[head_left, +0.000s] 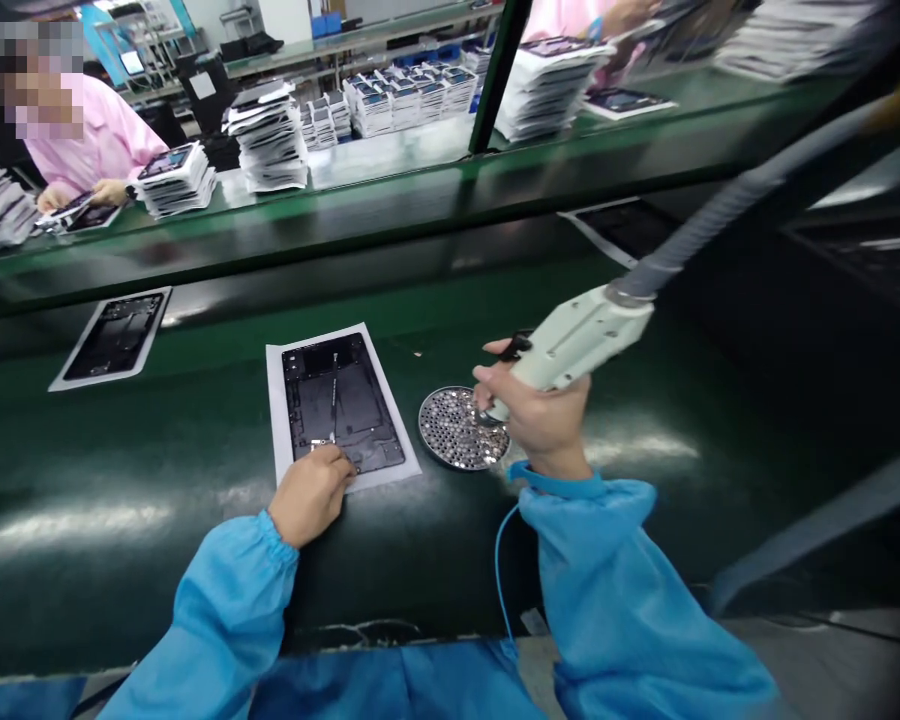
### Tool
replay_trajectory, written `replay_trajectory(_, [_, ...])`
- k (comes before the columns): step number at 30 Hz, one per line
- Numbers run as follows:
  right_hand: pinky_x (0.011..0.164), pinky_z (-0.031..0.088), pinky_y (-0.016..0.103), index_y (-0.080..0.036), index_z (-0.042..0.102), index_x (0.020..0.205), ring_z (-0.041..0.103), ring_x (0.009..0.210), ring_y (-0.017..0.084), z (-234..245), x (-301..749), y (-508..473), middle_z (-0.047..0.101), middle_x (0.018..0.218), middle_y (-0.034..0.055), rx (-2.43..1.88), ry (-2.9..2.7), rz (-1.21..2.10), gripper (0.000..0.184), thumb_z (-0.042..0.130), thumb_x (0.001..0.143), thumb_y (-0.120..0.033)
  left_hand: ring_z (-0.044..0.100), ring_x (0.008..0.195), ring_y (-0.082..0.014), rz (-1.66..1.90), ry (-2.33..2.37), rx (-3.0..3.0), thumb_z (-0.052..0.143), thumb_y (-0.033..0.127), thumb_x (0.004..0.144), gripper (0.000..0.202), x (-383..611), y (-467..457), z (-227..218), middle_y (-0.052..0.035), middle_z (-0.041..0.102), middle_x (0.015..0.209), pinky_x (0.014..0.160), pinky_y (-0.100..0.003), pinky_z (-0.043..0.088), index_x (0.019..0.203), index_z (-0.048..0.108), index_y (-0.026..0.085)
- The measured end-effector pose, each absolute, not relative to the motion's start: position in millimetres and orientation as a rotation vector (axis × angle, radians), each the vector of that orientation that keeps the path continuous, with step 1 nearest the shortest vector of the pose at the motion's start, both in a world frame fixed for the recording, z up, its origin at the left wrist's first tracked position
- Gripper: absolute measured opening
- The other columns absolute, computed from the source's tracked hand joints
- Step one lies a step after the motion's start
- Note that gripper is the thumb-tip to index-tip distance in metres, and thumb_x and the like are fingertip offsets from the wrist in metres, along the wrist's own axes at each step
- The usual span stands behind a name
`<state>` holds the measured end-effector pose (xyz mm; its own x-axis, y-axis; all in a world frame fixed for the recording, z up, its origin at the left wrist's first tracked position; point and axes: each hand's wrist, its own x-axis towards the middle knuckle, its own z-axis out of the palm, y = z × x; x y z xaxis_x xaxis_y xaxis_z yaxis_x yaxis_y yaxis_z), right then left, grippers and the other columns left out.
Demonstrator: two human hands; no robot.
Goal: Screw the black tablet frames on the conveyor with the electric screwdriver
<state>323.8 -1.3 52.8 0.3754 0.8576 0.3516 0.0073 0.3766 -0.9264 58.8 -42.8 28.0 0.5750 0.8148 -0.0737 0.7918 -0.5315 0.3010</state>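
the right hand (546, 425) is clamped around a pale green powered screwdriver (585, 335), its nose over the round dish (424, 440): probably the screw pick-up step. at the dish's nine o'clock, the tablet housing (364, 405) lies on a white sheet (278, 400). the left hand (311, 500) sits at the housing's six o'clock, its pinch unclear; moving across calls for steady aim.

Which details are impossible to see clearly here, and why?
Head view:
Part of the black rectangular device shell: hidden under the left hand.
Grip of the pale green handheld tool: partly covered by the right hand.
Bright spots on the round metallic plate: too small to identify.
White layered stack, upper right: blurred, cut by the top edge.
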Motion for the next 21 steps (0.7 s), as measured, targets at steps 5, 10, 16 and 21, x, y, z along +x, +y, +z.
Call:
replay_trajectory(5, [0.048, 0.049, 0.033, -0.020, 0.060, 0.088, 0.051, 0.039, 0.016, 39.9, 306.8, 7.0, 0.054, 0.047, -0.0062, -1.097, -1.081, 0.711, 0.024, 0.071, 0.068, -0.028, 0.063, 0.087, -0.0186, 0.146, 1.289, 2.577, 0.044, 0.017, 0.094, 0.024, 69.3, -48.2, 22.3, -0.0064, 0.064, 0.089, 0.074, -0.028, 0.053, 0.090, 0.067, 0.017])
replay_trajectory(10, [0.050, 0.051, 0.034, -0.020, 0.060, 0.089, 0.052, 0.040, 0.016, 28.6, 307.9, 12.3, 0.054, 0.047, -0.0056, -1.140, -1.077, 0.681, 0.026, 0.071, 0.068, -0.030, 0.062, 0.092, -0.0203, 0.197, 1.223, 2.588, 0.059, 0.023, 0.087, 0.019, 62.5, -51.2, 24.8, -0.0064, 0.063, 0.098, 0.075, -0.029, 0.053, 0.103, 0.067, 0.020])
replay_trajectory(16, [0.046, 0.047, 0.031, -0.019, 0.058, 0.088, 0.050, 0.038, 0.015, 30.3, 306.2, 11.1, 0.052, 0.045, -0.0065, -1.133, -1.066, 0.703, 0.026, 0.070, 0.066, -0.028, 0.061, 0.087, -0.0210, 0.101, 1.212, 2.643, 0.049, 0.006, 0.081, 0.026, 65.4, -55.0, 22.9, -0.0068, 0.064, 0.092, 0.074, -0.032, 0.053, 0.094, 0.069, 0.018])
replay_trajectory(21, [0.047, 0.048, 0.032, -0.020, 0.057, 0.087, 0.051, 0.039, 0.015, 28.3, 304.7, 11.2, 0.054, 0.046, -0.0063, -1.151, -1.076, 0.707, 0.026, 0.070, 0.066, -0.029, 0.063, 0.084, -0.0179, 0.204, 1.140, 2.591, 0.052, 0.011, 0.082, 0.023, 65.0, -57.6, 21.5, -0.0050, 0.065, 0.089, 0.073, -0.028, 0.053, 0.092, 0.070, 0.020])
